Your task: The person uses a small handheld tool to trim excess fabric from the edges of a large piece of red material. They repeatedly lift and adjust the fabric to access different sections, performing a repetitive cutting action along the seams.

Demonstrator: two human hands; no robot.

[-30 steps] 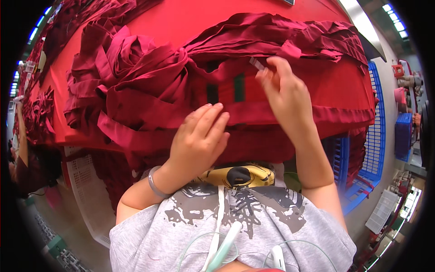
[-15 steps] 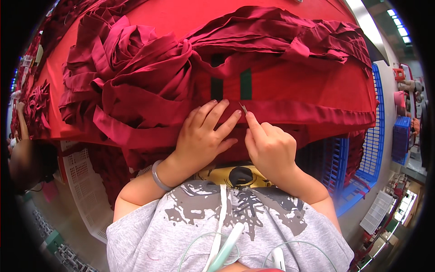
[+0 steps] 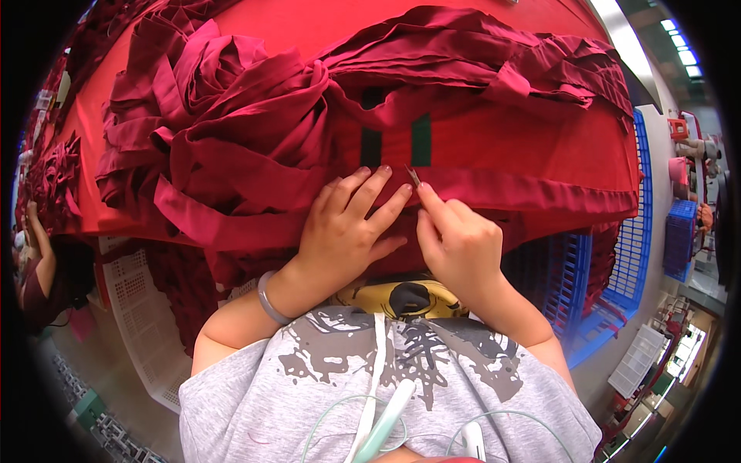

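Just below the green stripe (image 3: 421, 142), the right hand (image 3: 461, 235)'s fingers pinch a small pointed tool (image 3: 414, 177) over a maroon cloth strip (image 3: 532, 193); to the stripe's lower left, the left hand (image 3: 343, 224) rests, fingers spread.

Smooth cloth (image 3: 231, 147) with a soft sheen at ten o'clock; matt table cover (image 3: 525, 147) at two. The small tool (image 3: 413, 176) near one looks metal. Plastic baskets: blue basket (image 3: 639, 231) at three, white basket (image 3: 143, 309) at eight.

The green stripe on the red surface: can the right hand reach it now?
Probably yes: the right hand, holding a small pointed tool, is near the green stripe, with nothing raised between.
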